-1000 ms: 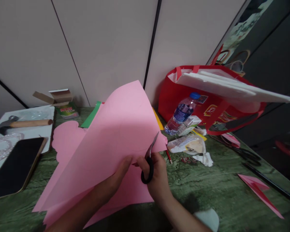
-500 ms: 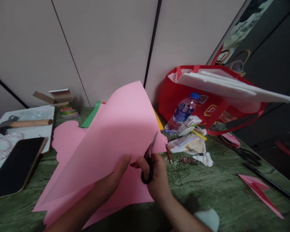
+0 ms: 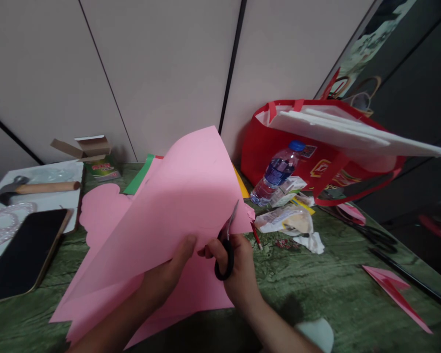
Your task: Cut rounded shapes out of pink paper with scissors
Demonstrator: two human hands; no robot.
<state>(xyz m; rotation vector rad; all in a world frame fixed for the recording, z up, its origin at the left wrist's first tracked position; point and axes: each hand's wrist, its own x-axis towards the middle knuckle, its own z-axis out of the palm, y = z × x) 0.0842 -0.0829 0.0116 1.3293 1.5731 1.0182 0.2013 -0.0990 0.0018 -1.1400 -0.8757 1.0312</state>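
Note:
A large sheet of pink paper (image 3: 183,191) stands raised and curved in front of me. My left hand (image 3: 178,257) pinches its lower edge, thumb on the near face and the other fingers hidden behind. In my right hand (image 3: 238,269) are black-handled scissors (image 3: 226,250), with fingers through the loops and the blades pointing up at the sheet's right part. One blade shows in front of the paper. Beneath lie more pink sheets (image 3: 202,289), and a pink scalloped cutout (image 3: 101,211) is to the left.
On the left are a phone (image 3: 25,250), a hammer (image 3: 40,187) and an opened small box (image 3: 101,162). A water bottle (image 3: 277,174) stands before a red bag (image 3: 257,142). Wrappers (image 3: 290,219), a pencil (image 3: 256,236) and a folded pink piece (image 3: 397,294) lie to the right.
The raised sheet's top has dipped slightly and shifted a little to the right. My left hand has moved very slightly; the right hand with the scissors stays nearly in place.

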